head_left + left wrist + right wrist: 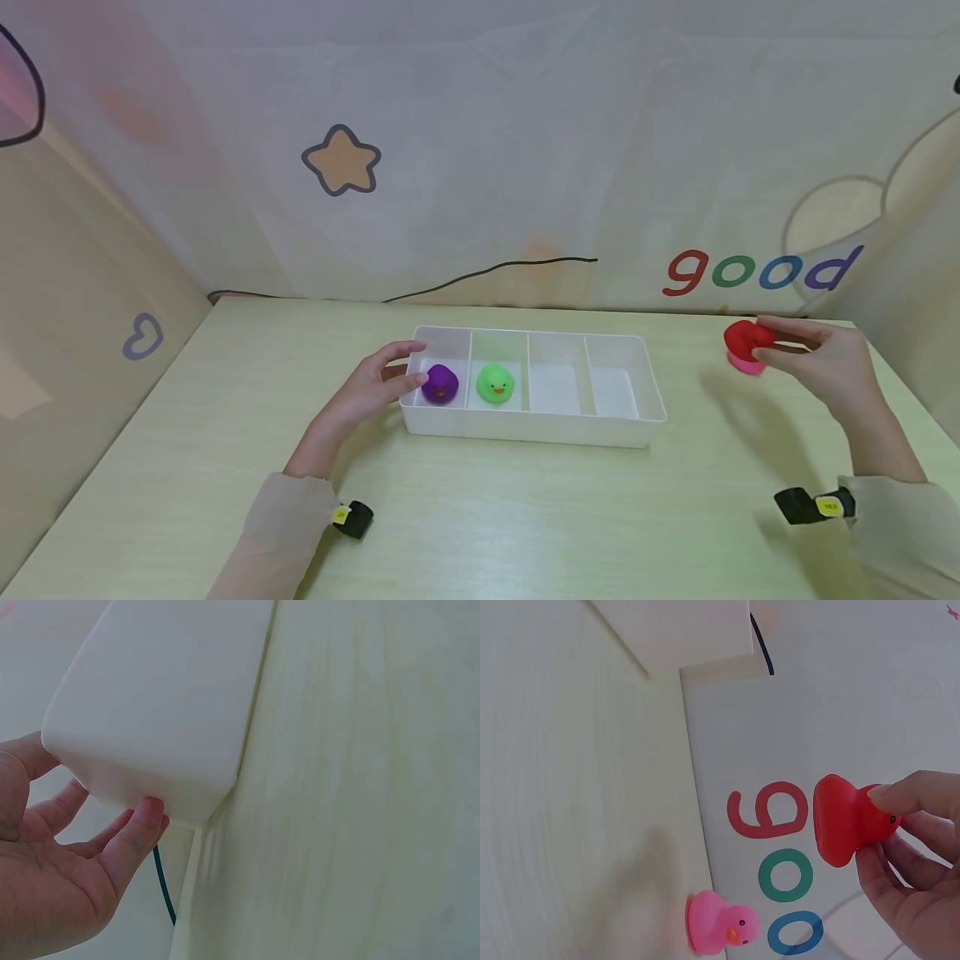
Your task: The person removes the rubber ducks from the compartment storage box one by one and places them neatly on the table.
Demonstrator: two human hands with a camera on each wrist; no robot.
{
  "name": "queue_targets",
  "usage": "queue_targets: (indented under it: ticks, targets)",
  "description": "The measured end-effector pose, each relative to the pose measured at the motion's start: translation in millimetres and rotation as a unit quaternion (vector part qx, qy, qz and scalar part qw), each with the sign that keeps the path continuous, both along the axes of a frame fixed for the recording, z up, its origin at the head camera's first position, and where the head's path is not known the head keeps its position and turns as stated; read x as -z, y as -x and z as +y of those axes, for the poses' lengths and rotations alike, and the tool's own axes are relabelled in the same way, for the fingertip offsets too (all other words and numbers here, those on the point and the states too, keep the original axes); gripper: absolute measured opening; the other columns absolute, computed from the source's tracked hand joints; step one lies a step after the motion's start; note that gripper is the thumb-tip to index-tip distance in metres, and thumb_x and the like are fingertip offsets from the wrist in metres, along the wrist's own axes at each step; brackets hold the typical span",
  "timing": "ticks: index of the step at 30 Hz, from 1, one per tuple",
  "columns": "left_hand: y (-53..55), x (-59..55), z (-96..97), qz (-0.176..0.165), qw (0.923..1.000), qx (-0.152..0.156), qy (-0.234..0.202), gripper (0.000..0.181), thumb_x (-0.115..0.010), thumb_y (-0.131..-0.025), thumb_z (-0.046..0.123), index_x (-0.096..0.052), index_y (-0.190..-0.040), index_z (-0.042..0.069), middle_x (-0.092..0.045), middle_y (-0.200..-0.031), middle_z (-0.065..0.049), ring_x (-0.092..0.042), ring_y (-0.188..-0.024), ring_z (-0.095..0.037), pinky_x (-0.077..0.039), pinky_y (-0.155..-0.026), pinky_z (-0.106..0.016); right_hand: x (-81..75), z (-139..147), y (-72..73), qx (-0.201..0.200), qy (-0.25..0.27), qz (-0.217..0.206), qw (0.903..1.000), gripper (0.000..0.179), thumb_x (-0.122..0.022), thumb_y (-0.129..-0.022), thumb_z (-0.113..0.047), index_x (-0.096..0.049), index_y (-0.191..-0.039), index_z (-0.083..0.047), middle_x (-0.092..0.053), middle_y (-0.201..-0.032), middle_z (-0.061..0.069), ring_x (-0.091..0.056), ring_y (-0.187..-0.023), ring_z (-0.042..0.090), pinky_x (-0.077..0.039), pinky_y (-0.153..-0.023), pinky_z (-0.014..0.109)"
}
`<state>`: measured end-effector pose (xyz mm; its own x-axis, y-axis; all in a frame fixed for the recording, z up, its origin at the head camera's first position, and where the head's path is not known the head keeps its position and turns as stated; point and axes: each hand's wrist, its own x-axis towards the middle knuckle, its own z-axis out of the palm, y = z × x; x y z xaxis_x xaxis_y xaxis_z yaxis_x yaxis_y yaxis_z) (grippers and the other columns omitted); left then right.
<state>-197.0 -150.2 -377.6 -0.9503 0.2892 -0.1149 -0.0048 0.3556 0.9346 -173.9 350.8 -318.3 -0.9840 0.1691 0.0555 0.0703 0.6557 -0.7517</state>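
A long white divided box (pixel 528 425) lies across the table. A purple rubber duck (pixel 440 385) sits in its leftmost compartment, and a green rubber duck (pixel 496 383) occupies the one beside it. My left hand (pixel 375 379) grips the box's left end, thumb at the front rim. Seen from the left wrist, its fingertips (pixel 150 806) press against the end wall. At the far right my right hand (pixel 828 358) pinches a red rubber duck (pixel 840 821) by the head, holding it above the table. Below it, a pink rubber duck (pixel 716 922) stands on the tabletop, partly covered in the head view.
The two right compartments of the box hold nothing. Behind the pale wooden table (pixel 525 517) hangs a printed cloth (pixel 487 167) with a star and the word "good". More cloth closes off both sides.
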Motion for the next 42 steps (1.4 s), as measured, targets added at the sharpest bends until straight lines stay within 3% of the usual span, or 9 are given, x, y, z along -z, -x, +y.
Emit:
queue_targets:
  ticks: [11, 22, 30, 35, 38, 40, 42]
  targets:
    - [-1.6, -0.7, -1.3, -0.001, 1.0000, 0.000, 0.007, 0.053, -0.061, -0.087, 0.027, -0.041, -0.135, 0.016, -0.028, -0.144, -0.013, -0.032, -0.130, -0.035, -0.035, -0.098, -0.052, 9.3, 25, 3.0, 0.040, -0.016, 0.008, 0.9991, 0.051, -0.060, -0.087, -0.025, -0.046, -0.130, 0.000, -0.040, -0.092, -0.029, -0.038, -0.085, -0.004, -0.043, -0.062, 0.006]
    - [-2.0, -1.4, -1.8, -0.006, 1.0000, -0.001, 0.006, 0.053, -0.062, -0.087, 0.027, -0.041, -0.134, 0.017, -0.029, -0.144, -0.013, -0.034, -0.129, -0.034, -0.036, -0.098, -0.051, 18.7, 48, 5.2, 0.073, -0.003, -0.003, 0.9973, 0.051, -0.059, -0.088, -0.024, -0.044, -0.132, -0.001, -0.042, -0.080, -0.037, -0.035, -0.085, -0.002, -0.044, -0.061, 0.007]
    - [-2.2, 0.0, -3.8, 0.004, 1.0000, 0.004, -0.006, 0.052, -0.061, -0.088, 0.025, -0.041, -0.134, 0.014, -0.029, -0.143, -0.013, -0.034, -0.129, -0.036, -0.036, -0.098, -0.051, 35.3, 72, 20.9, 0.099, 0.000, -0.033, 0.9945, 0.052, -0.063, -0.086, -0.028, -0.048, -0.132, -0.010, -0.043, -0.078, -0.036, -0.036, -0.085, 0.003, -0.045, -0.062, 0.019]
    - [-3.2, -0.1, -4.4, -0.001, 1.0000, 0.003, -0.008, 0.053, -0.062, -0.087, 0.026, -0.040, -0.134, 0.015, -0.029, -0.143, -0.012, -0.034, -0.129, -0.035, -0.036, -0.098, -0.051, 42.9, 79, 26.5, 0.101, -0.010, -0.051, 0.9935, 0.052, -0.063, -0.085, -0.026, -0.048, -0.130, -0.006, -0.043, -0.080, -0.032, -0.037, -0.089, 0.009, -0.041, -0.064, 0.022]
    - [-3.5, -0.1, -5.0, -0.003, 1.0000, 0.003, -0.008, 0.053, -0.062, -0.087, 0.027, -0.040, -0.134, 0.015, -0.029, -0.143, -0.012, -0.034, -0.129, -0.034, -0.035, -0.098, -0.052, 41.9, 76, 26.3, 0.093, -0.026, -0.064, 0.9933, 0.052, -0.060, -0.087, -0.023, -0.044, -0.131, 0.001, -0.049, -0.091, -0.019, -0.038, -0.094, 0.017, -0.042, -0.064, 0.017]
    - [-3.2, 0.1, -5.2, -0.002, 1.0000, 0.003, -0.008, 0.053, -0.062, -0.087, 0.027, -0.041, -0.134, 0.015, -0.029, -0.143, -0.012, -0.034, -0.129, -0.034, -0.035, -0.098, -0.052, 42.8, 76, 27.7, 0.092, -0.031, -0.074, 0.9926, 0.051, -0.058, -0.088, -0.020, -0.043, -0.132, 0.002, -0.056, -0.105, -0.001, -0.039, -0.099, 0.025, -0.042, -0.063, 0.016]
    - [-3.4, 0.0, -5.5, -0.002, 1.0000, 0.002, -0.005, 0.053, -0.062, -0.087, 0.027, -0.041, -0.134, 0.015, -0.029, -0.143, -0.012, -0.034, -0.129, -0.034, -0.035, -0.098, -0.052, 55.3, 88, 34.7, 0.092, -0.038, -0.073, 0.9923, 0.050, -0.060, -0.088, -0.022, -0.045, -0.132, -0.004, -0.054, -0.108, 0.000, -0.039, -0.101, 0.027, -0.043, -0.062, 0.015]
